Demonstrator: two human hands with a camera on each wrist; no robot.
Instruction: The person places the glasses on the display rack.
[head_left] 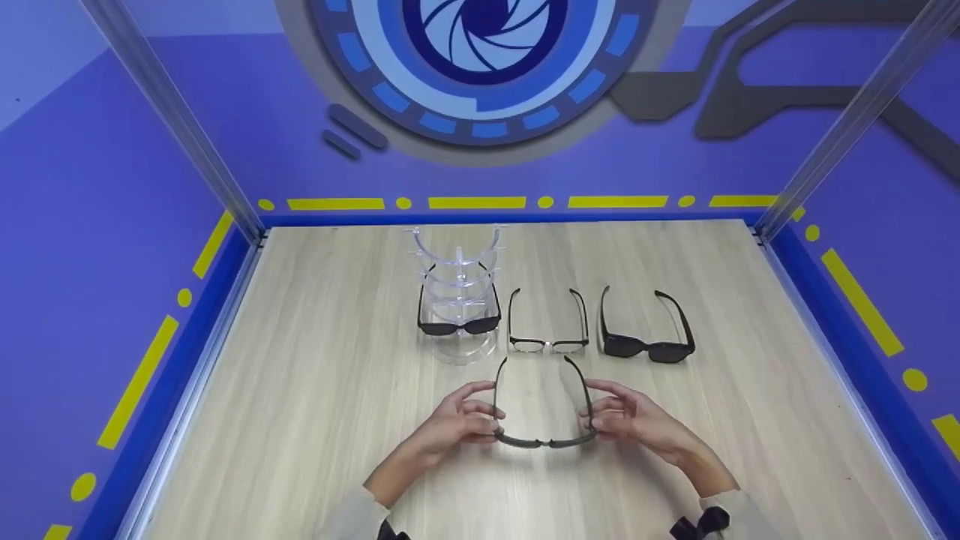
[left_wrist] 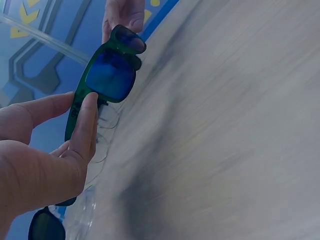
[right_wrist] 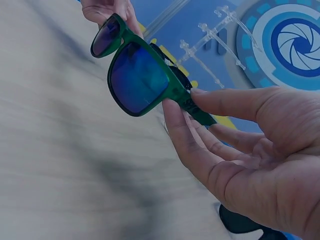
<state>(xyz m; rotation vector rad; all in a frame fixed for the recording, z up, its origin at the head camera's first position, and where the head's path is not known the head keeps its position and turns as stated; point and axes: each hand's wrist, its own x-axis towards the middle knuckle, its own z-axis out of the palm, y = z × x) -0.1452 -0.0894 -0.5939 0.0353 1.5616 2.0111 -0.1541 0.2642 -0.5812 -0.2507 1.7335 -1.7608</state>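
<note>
Both hands hold one pair of sunglasses (head_left: 517, 442) above the near part of the table, lenses toward the person and temples pointing away. In the wrist views the sunglasses (right_wrist: 140, 80) show a green frame and blue mirrored lenses. The left hand (head_left: 454, 421) pinches one temple near its hinge; the right hand (head_left: 637, 421) pinches the other side the same way. Just beyond them lie clear-lens eyeglasses (head_left: 547, 346) with a dark upper frame. Farther right, black sunglasses (head_left: 649, 349) rest with temples spread.
A clear tiered display stand (head_left: 460, 260) stands left of the eyeglasses, with dark sunglasses (head_left: 459, 328) on a low tier. The wooden tabletop (head_left: 322, 337) is bounded by blue printed panels (head_left: 225, 112) and metal corner posts (head_left: 847, 112).
</note>
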